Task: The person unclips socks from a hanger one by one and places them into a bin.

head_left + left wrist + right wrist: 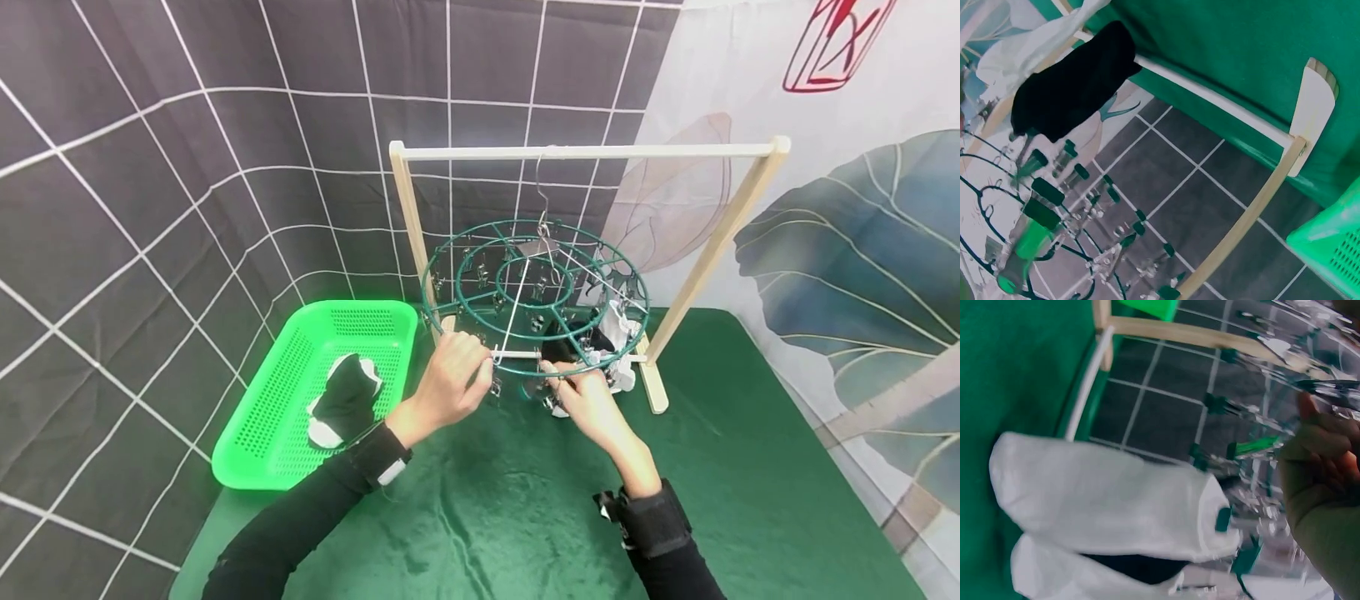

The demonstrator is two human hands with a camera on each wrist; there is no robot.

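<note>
Over the green table (480,517), the round hanger (538,248) hung by its hook from the crossbar of the wooden rack (585,152), its rings roughly level. Left hand (450,379) was at the front-left rim: fingers curled and pressed together, gripping the edge, thumb alongside. Right hand (588,404) was at the front rim, a little to the right; fingers bent, pinching the hanger, though I couldn't tell whether on the rim or a clip. Clips (1042,214) dangled all round the rings. White socks (1104,497) hung at the hanger's right side, near the right hand, with a black sock (1079,81) beside them. Green basket (258,433) sat on the table to the left, well apart from the hanger, holding a dark piece (348,400) with white bits at its edges. Grey gridded cloth (225,50) stood behind.
</note>
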